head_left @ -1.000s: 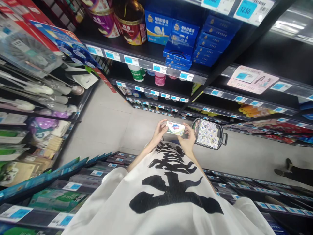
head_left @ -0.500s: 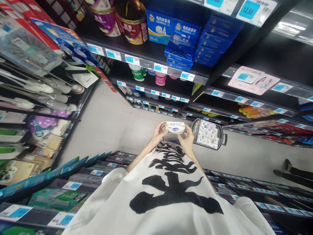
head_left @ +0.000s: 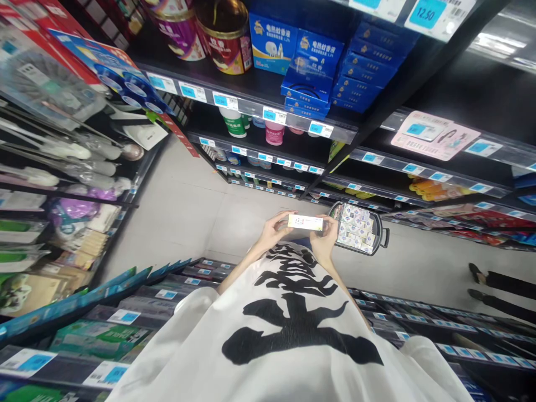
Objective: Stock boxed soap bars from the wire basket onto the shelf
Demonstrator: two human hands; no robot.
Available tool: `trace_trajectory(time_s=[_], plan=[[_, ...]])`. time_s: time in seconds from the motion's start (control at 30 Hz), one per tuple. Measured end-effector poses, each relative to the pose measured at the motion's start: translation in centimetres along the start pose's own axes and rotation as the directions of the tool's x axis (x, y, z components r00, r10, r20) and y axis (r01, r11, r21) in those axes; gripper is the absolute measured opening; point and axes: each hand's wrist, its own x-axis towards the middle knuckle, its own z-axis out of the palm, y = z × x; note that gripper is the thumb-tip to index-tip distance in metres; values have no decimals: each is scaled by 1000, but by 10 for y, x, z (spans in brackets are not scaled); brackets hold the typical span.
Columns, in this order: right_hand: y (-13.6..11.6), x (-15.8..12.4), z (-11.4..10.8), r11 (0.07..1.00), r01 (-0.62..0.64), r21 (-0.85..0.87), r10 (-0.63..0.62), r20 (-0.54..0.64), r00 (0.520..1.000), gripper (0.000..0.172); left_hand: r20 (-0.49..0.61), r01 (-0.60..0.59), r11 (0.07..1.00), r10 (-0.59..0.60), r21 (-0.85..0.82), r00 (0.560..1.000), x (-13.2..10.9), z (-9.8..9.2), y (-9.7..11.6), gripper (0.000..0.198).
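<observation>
While standing in a shop aisle between dark shelving, a person in a white shirt printed with black brushwork holds one small box level in front of the body. It is gripped at its two short ends. The left hand is closed around the left end and the right hand around the right end, so the box bridges the gap between the two hands, a long pale face turned toward the camera. One dark basket stands on the pale floor just beyond the right hand. It is packed with small white packs, too many and too small to count, and one handle shows at its right side. On the top shelf ahead, two large tins stand side by side, next to stacked blue boxes whose number cannot be told. One shelf lower stand one green-and-white tub and one pink tub. Blue price tags line the shelf edges. At the right edge, two dark shoes of another person rest on the floor, well apart from the hands.
</observation>
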Motion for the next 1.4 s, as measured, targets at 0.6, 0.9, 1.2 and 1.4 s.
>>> trace_trajectory(time_s=[0.6, 0.9, 1.2, 1.4], plan=[[-2, 0, -8, 994, 57, -91, -46, 118, 992, 59, -129, 78, 997, -75, 11, 989, -1, -4, -10, 64], [-3, -6, -5, 986, 112, -125, -85, 202, 976, 62, -293, 181, 983, -164, 32, 942, -5, -5, -1, 71], [-4, -10, -7, 998, 13, -66, 4, 250, 968, 73, -337, 231, 972, -201, 53, 920, -2, -11, -12, 71], [6, -16, -5, 992, -119, 39, 106, 250, 962, 80, -346, 331, 940, -284, 86, 894, 1, -11, -15, 73]])
